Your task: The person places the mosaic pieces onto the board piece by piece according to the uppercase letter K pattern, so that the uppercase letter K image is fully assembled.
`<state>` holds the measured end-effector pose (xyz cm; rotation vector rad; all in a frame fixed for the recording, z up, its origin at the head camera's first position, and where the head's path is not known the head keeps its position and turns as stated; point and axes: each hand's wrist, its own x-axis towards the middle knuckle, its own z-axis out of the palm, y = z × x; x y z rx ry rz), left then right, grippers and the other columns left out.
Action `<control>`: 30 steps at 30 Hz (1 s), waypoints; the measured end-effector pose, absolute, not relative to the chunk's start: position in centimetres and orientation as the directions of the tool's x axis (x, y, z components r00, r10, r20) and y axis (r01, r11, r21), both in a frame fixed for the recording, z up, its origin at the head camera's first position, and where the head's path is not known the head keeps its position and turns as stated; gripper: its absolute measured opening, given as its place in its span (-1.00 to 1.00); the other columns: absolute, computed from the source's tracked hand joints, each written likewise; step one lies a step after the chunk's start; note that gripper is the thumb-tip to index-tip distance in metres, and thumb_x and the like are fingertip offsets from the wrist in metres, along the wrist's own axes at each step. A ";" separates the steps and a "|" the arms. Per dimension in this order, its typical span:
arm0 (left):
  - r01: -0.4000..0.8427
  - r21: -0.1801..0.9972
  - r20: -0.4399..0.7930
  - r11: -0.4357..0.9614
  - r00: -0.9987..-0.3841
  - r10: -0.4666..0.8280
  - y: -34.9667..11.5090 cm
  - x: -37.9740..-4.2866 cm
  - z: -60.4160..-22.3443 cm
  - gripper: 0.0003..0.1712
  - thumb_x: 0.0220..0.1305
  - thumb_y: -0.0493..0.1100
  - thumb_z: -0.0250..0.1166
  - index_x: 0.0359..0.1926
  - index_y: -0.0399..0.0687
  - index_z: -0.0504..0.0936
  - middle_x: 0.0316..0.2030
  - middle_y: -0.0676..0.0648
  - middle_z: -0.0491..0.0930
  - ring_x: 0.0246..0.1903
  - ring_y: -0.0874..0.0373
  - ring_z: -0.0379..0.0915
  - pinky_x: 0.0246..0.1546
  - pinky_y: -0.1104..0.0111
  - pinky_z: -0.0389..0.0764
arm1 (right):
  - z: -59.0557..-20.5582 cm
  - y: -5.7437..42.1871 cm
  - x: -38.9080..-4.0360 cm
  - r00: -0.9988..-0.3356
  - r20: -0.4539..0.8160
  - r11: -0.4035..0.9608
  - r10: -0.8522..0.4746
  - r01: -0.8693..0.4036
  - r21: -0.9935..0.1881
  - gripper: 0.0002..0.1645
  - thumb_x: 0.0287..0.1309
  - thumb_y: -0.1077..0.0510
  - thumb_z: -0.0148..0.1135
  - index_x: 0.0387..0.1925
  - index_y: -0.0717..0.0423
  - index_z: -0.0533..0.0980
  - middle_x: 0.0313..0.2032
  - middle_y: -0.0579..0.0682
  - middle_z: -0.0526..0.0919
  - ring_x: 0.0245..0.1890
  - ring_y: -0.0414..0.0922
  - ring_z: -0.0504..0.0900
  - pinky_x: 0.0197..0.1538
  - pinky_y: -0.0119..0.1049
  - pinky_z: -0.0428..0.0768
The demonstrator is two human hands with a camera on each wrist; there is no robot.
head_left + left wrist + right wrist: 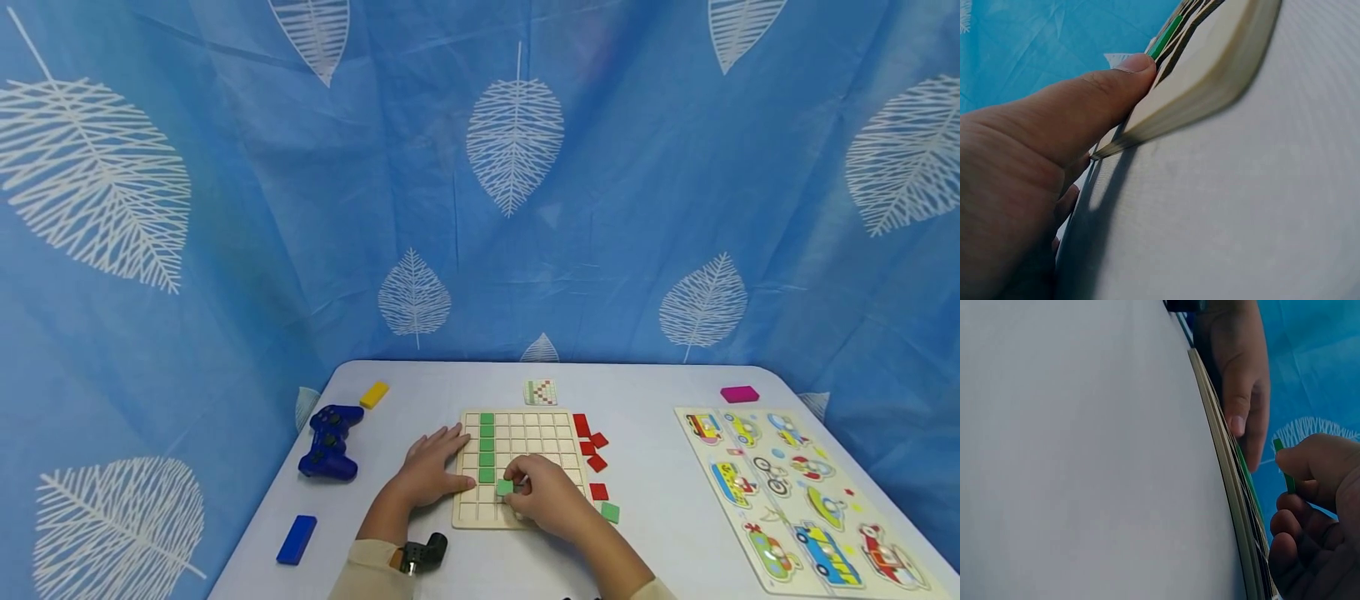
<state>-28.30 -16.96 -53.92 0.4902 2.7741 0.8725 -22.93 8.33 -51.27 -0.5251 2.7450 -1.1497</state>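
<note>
A wooden grid board [467, 520] lies on the table, with a column of several green square tiles [487, 445] set near its left side. My left hand [429, 471] rests at the board's left edge, fingers extended; in the left wrist view its thumb [1104, 94] presses on the rim. Over the board's lower middle, my right hand [547, 497] pinches a green square tile [504, 487] between thumb and finger. The right wrist view shows that tile [1290, 484] edge-on, held above the board. Whether it touches a cell I cannot tell.
Several red tiles [581, 425] and a loose green tile [611, 512] lie right of the board. A small pattern card [541, 392] sits behind it. Left are a blue game controller [328, 443], a blue block [296, 540] and a yellow block [374, 394]. A vehicle puzzle [757, 500] and pink block [739, 394] lie right.
</note>
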 end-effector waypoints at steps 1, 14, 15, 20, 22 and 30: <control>0.255 0.581 -0.081 0.773 -0.927 0.366 -17.0 -28.3 -53.9 0.02 0.18 0.29 0.51 0.57 0.12 0.36 0.64 -0.02 0.13 0.65 -0.13 -0.09 0.62 -0.20 -0.17 | -51.3 8.1 -23.0 -0.932 0.022 0.650 -0.362 -0.269 -0.711 -0.78 0.15 0.10 0.49 -0.18 -0.11 0.63 -0.31 -0.20 0.56 -0.32 -0.25 0.51 -0.26 -0.39 0.54; 0.269 0.573 -0.068 0.774 -0.926 0.371 -17.1 -28.5 -54.2 0.01 0.18 0.29 0.51 0.56 0.11 0.37 0.64 -0.03 0.14 0.64 -0.14 -0.07 0.61 -0.23 -0.15 | -52.0 5.7 -24.1 -0.947 0.003 0.661 -0.320 -0.226 -0.715 -0.80 0.09 0.16 0.49 -0.22 -0.04 0.67 -0.33 -0.20 0.59 -0.29 -0.20 0.52 -0.22 -0.29 0.53; 0.270 0.572 -0.066 0.775 -0.926 0.372 -17.1 -28.6 -54.3 0.01 0.18 0.29 0.51 0.56 0.10 0.37 0.64 -0.03 0.14 0.64 -0.14 -0.07 0.60 -0.23 -0.14 | -51.9 5.6 -24.1 -0.949 -0.010 0.669 -0.314 -0.214 -0.712 -0.80 0.08 0.16 0.49 -0.23 -0.04 0.67 -0.33 -0.20 0.58 -0.29 -0.20 0.51 -0.22 -0.30 0.51; 0.267 0.569 -0.068 0.778 -0.928 0.367 -17.1 -28.6 -54.5 0.00 0.19 0.30 0.50 0.56 0.13 0.37 0.64 -0.01 0.13 0.65 -0.12 -0.08 0.61 -0.23 -0.15 | -51.9 5.0 -24.0 -0.952 -0.016 0.695 -0.306 -0.212 -0.687 -0.81 0.03 0.20 0.50 -0.28 -0.05 0.67 -0.35 -0.16 0.55 -0.29 -0.16 0.48 -0.23 -0.26 0.46; 0.266 0.569 -0.068 0.778 -0.928 0.367 -17.1 -28.6 -54.6 0.00 0.19 0.31 0.49 0.56 0.13 0.36 0.64 -0.02 0.13 0.65 -0.12 -0.08 0.61 -0.23 -0.16 | -51.9 4.9 -23.9 -0.952 -0.015 0.703 -0.305 -0.215 -0.678 -0.79 0.01 0.21 0.50 -0.29 -0.07 0.67 -0.35 -0.16 0.53 -0.28 -0.16 0.47 -0.23 -0.26 0.44; 0.256 0.565 -0.079 0.784 -0.930 0.360 -17.0 -28.6 -54.5 0.01 0.18 0.33 0.49 0.57 0.14 0.36 0.64 -0.02 0.13 0.65 -0.13 -0.09 0.61 -0.22 -0.17 | -52.1 4.8 -23.8 -0.950 -0.029 0.708 -0.311 -0.211 -0.674 -0.79 0.00 0.18 0.54 -0.30 -0.10 0.67 -0.33 -0.16 0.52 -0.27 -0.15 0.46 -0.23 -0.25 0.45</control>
